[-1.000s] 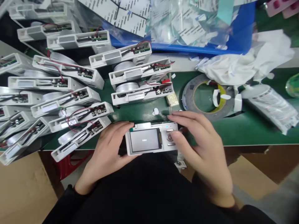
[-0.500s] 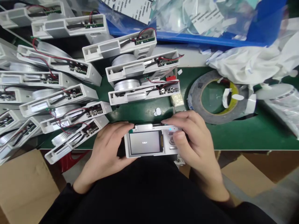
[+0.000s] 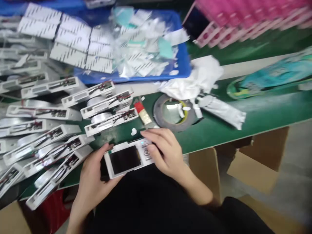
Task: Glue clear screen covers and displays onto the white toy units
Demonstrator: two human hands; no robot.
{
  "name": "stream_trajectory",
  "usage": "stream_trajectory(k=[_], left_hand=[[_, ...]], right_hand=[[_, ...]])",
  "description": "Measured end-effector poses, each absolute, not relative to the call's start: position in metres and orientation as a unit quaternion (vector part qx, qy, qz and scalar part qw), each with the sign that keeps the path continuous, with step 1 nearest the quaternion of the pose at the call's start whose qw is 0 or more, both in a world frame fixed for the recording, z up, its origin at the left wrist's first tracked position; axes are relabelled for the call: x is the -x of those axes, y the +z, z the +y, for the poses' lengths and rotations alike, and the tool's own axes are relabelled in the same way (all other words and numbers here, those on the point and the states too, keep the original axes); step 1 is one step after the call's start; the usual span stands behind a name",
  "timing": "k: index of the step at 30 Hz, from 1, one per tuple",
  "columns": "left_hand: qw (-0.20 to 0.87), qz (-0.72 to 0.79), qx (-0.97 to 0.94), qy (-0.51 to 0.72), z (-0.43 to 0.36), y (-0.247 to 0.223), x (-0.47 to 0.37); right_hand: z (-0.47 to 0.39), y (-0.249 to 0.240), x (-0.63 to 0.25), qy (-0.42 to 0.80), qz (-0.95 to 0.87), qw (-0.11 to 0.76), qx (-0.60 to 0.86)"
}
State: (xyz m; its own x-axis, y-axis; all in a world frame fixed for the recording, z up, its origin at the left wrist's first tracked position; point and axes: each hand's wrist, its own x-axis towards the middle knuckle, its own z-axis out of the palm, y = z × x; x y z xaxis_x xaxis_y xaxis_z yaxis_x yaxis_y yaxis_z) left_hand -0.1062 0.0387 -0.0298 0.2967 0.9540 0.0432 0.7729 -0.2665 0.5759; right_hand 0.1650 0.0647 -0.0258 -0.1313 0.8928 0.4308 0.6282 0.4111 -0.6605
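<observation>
A white digital camera [image 3: 125,159] faces me over the front edge of the bench, its open casing showing a dark screen and a small blue light near the buttons. My left hand [image 3: 94,177] grips its left end, thumb below and fingers along the top. Wrapped round the right end is my right hand [image 3: 165,151], with the thumb by the buttons and the fingers on the top edge. To the left stand several similar opened white cameras [image 3: 58,169], with wires and circuit boards showing.
A roll of grey tape [image 3: 159,113] lies beyond my right hand, beside a red-and-tan tool [image 3: 143,113] and crumpled white material [image 3: 192,78]. Behind is a blue tray [image 3: 184,61] of labels and bags. Pink cases [image 3: 243,19] stand at the far right. Cardboard boxes [image 3: 255,169] sit below the bench.
The camera's screen has gone from a lit grey display with small text to dark. My view has swung right and widened; both hands still hold the camera, which now looks slightly tilted.
</observation>
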Motion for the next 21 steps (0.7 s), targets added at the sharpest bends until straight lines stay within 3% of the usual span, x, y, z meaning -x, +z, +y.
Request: stream_trajectory(k=[13,21], left_hand=[[0.277,0.573,-0.738,0.224,0.034,-0.051,0.116],[0.273,0.580,-0.730,0.238,0.035,-0.041,0.105]], right_hand=[[0.059,-0.025,-0.249,-0.008,-0.536,0.522,0.664],[0.073,-0.013,-0.220,0.073,-0.644,0.477,0.594]])
